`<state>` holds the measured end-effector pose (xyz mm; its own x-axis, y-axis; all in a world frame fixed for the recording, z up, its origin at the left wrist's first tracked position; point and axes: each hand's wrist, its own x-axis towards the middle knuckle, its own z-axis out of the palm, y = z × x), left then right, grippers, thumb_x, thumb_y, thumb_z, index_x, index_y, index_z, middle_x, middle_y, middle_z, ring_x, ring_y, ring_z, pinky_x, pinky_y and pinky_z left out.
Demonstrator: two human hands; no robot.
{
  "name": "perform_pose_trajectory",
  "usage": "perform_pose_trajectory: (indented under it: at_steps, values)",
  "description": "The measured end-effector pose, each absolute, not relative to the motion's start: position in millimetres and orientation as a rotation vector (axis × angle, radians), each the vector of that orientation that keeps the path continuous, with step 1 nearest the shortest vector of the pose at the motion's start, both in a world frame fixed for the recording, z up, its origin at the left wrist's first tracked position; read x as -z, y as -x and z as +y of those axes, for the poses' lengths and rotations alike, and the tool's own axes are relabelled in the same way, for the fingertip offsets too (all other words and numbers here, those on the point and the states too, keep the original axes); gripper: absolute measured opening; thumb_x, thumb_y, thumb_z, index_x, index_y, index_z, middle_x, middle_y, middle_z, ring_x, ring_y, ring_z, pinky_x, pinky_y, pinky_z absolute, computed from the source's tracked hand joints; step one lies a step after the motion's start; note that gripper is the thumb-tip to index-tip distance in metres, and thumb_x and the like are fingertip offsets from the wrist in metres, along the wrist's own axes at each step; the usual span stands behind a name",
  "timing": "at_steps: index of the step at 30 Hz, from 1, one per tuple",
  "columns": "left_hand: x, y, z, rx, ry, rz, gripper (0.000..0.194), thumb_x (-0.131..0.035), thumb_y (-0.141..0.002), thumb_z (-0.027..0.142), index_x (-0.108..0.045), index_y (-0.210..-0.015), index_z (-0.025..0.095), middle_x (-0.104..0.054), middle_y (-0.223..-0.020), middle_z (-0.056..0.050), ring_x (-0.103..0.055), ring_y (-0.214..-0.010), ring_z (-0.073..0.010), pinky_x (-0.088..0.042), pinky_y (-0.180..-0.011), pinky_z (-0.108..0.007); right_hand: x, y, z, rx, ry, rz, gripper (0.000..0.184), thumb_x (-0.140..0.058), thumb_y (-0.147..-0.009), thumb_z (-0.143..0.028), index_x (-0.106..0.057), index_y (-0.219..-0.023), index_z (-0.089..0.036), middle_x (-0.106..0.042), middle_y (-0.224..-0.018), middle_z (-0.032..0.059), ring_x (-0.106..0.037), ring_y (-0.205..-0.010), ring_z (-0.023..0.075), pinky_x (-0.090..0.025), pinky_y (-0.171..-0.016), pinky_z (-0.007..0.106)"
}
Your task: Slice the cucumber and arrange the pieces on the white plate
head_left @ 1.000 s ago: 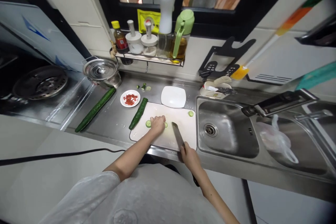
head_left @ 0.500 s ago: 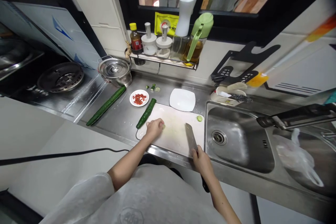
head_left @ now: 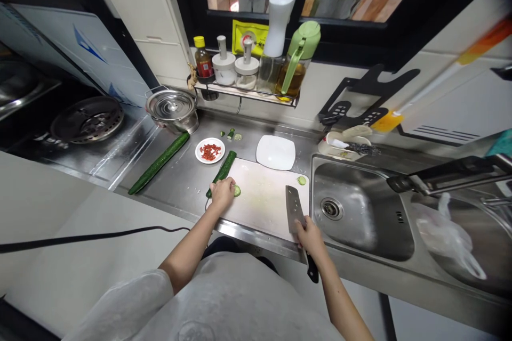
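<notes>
My left hand (head_left: 222,194) is at the left end of the white cutting board (head_left: 260,213), its fingers curled round cucumber slices. Pale green cucumber slices (head_left: 237,191) show at its fingertips; any others are hidden under the hand. Just behind that hand a cut length of cucumber (head_left: 227,165) lies slanted across the board's left edge. In my right hand (head_left: 310,237) is a kitchen knife (head_left: 295,205), gripped where handle and blade meet. Its broad blade lies over the board's right side, tip pointing away from me. A small cucumber slice (head_left: 301,180) rests at the board's far right corner.
Behind the board stand a white square plate (head_left: 276,152) and a small plate of chopped red pieces (head_left: 210,150). A whole cucumber (head_left: 160,164) lies to the left, near a lidded steel pot (head_left: 173,109). The sink (head_left: 362,213) borders the board's right side.
My left hand has moved left along the board, with cucumber slices at its fingertips. The knife has moved right, away from the left hand, and its blade has turned to show more of its flat side.
</notes>
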<state>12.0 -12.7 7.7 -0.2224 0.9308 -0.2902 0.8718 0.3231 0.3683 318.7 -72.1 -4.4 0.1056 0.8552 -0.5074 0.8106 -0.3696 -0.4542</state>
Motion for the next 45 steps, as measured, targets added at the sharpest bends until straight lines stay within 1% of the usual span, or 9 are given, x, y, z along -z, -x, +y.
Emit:
perform_pose_trajectory:
  at_steps: [5,12,17,21,26,33,39,42,45]
  values:
    - [-8.9,-14.9,-16.7,-0.193,-1.634,2.165,0.021,-0.049,-0.085,0.022,-0.063,-0.1,0.025,-0.065,-0.108,-0.007,-0.052,-0.108,-0.0247,-0.028,-0.088,-0.038,7.5,-324.0,-62.9,-0.804,2.415,-1.865,0.03,-0.041,-0.093,-0.037,-0.057,-0.102,-0.013,-0.068,-0.087,0.0113,-0.063,-0.083,0.0204,-0.037,-0.067,0.024]
    - [-4.4,-21.6,-23.2,-0.254,-1.66,2.178,0.027,-0.048,-0.086,0.028,-0.064,-0.108,0.027,-0.064,-0.115,-0.007,-0.052,-0.106,-0.0252,-0.028,-0.09,-0.04,2.1,-312.3,-62.9,-0.543,2.568,-1.853,0.041,-0.036,-0.097,-0.036,-0.043,-0.13,-0.012,-0.068,-0.101,0.0145,-0.065,-0.09,0.0224,-0.041,-0.073,0.028]
    - [-1.2,-27.3,-28.4,-0.27,-1.763,2.134,0.034,-0.055,-0.082,0.033,-0.063,-0.116,0.029,-0.061,-0.123,-0.006,-0.051,-0.109,-0.0265,-0.027,-0.091,-0.041,-8.6,-305.3,-61.4,-0.401,2.716,-1.858,0.037,-0.033,-0.098,-0.039,-0.049,-0.122,-0.016,-0.06,-0.116,0.0157,-0.065,-0.091,0.023,-0.044,-0.071,0.031]
    - [3.7,-28.8,-29.0,-0.235,-1.855,2.077,0.042,-0.059,-0.079,0.031,-0.06,-0.121,0.033,-0.061,-0.125,-0.006,-0.051,-0.11,-0.0268,-0.029,-0.089,-0.04,-13.1,-305.0,-60.4,-0.321,2.748,-1.852,0.035,-0.035,-0.098,-0.039,-0.055,-0.113,-0.016,-0.061,-0.111,0.0156,-0.06,-0.103,0.027,-0.044,-0.076,0.033]
    - [11.0,-28.7,-26.4,-0.232,-1.918,2.058,0.036,-0.052,-0.082,0.023,-0.063,-0.115,0.032,-0.067,-0.114,-0.005,-0.054,-0.107,-0.0249,-0.028,-0.09,-0.041,-10.5,-306.3,-56.0,-0.354,2.754,-1.788,0.035,-0.035,-0.097,-0.035,-0.056,-0.116,-0.016,-0.06,-0.111,0.0149,-0.057,-0.105,0.0271,-0.045,-0.075,0.033]
    - [20.8,-32.9,-28.5,-0.29,-1.934,2.01,0.037,-0.045,-0.083,0.017,-0.067,-0.11,0.031,-0.067,-0.11,-0.005,-0.055,-0.105,-0.0219,-0.026,-0.088,-0.039,-21.3,-309.7,3.9,-0.256,2.564,-1.799,0.041,-0.04,-0.094,-0.033,-0.052,-0.129,-0.017,-0.056,-0.12,0.0141,-0.052,-0.109,0.0258,-0.041,-0.086,0.032]
    - [34.6,-33.7,-26.9,-0.228,-1.902,2.024,0.042,-0.046,-0.081,0.021,-0.063,-0.119,0.031,-0.062,-0.122,-0.005,-0.052,-0.112,-0.0229,-0.025,-0.092,-0.039,-16.5,-312.0,99.5,-0.457,2.433,-1.735,0.043,-0.046,-0.091,-0.029,-0.052,-0.13,-0.012,-0.057,-0.127,0.0163,-0.054,-0.115,0.0251,-0.039,-0.091,0.03]
    - [43.0,-34.3,-24.9,-0.162,-1.886,2.064,0.045,-0.049,-0.08,0.022,-0.061,-0.122,0.033,-0.06,-0.128,-0.004,-0.051,-0.114,-0.024,-0.028,-0.091,-0.039,-7.6,-315.5,136.6,-0.624,2.421,-1.638,0.045,-0.05,-0.087,-0.024,-0.051,-0.129,-0.008,-0.059,-0.124,0.0196,-0.057,-0.114,0.0252,-0.04,-0.091,0.03]
    - [52.9,-33.2,-21.8,-0.129,-1.871,2.082,0.051,-0.054,-0.074,0.019,-0.062,-0.121,0.037,-0.061,-0.127,-0.002,-0.053,-0.113,-0.0246,-0.031,-0.088,-0.038,-0.5,-318.1,158.7,-0.746,2.406,-1.525,0.036,-0.054,-0.083,-0.021,-0.059,-0.116,-0.006,-0.066,-0.112,0.0202,-0.062,-0.107,0.0249,-0.043,-0.085,0.028]
